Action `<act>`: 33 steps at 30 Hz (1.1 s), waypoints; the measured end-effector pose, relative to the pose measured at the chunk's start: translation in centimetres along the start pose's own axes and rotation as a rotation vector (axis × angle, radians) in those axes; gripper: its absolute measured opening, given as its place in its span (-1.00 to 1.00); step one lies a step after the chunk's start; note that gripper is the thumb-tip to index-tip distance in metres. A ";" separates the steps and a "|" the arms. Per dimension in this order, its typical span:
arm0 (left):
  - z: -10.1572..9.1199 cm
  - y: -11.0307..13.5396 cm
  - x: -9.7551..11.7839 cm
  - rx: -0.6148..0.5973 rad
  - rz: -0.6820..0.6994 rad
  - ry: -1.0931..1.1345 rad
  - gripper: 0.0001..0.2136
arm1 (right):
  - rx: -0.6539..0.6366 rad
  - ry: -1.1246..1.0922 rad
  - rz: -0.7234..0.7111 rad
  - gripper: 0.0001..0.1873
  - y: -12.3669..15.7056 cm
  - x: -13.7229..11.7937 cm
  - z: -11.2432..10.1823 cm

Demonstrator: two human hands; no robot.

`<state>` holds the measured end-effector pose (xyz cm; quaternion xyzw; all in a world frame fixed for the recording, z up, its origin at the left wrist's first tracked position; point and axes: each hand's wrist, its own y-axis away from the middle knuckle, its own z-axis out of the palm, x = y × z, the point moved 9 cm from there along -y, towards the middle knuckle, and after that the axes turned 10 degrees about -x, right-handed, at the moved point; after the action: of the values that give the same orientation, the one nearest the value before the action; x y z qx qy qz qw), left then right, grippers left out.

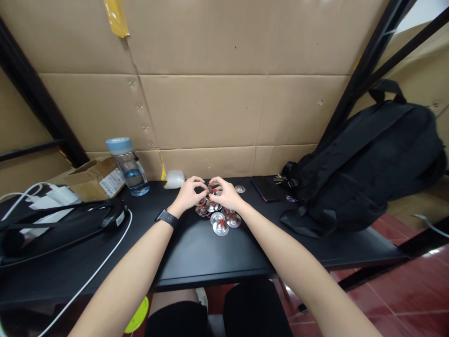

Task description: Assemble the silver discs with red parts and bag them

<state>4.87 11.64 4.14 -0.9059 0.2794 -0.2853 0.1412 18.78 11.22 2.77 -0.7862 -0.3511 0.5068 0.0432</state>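
Observation:
Several small silver finger cymbals with red loops lie in an overlapping pile on the black table. Over the back of this pile, my left hand and my right hand meet with curled fingers. Between their fingertips is one finger cymbal, seen nearly edge-on; both hands pinch it, and the fingers partly cover it. A single cymbal lies apart from the pile, just right of my right hand. My left wrist wears a dark watch.
A water bottle, an open cardboard box and a white packet stand at the back left. White cables and a black bag lie left. To the right are a dark flat item, keys and a black backpack.

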 end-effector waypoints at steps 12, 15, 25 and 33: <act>-4.2 1.6 -6.0 0.060 -0.317 -0.442 -0.84 | 0.044 0.779 0.445 -0.60 0.9 3.2 -5.9; -3.9 1.7 -6.7 0.014 -0.349 -0.458 -0.83 | 0.028 0.826 0.605 -0.60 1.8 5.1 -8.0; -2.8 1.7 -6.6 -0.097 -0.381 -0.479 -0.78 | -0.012 0.741 0.772 -0.68 2.9 7.5 -9.4; -3.1 1.3 -6.4 -0.256 -0.279 -0.488 -0.79 | -0.020 0.716 0.763 -0.74 3.0 8.0 -9.7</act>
<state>-1.90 14.02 3.25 -0.9876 0.1440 -0.0385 0.0483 30.21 16.53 0.03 -0.9826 -0.0079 0.1825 -0.0348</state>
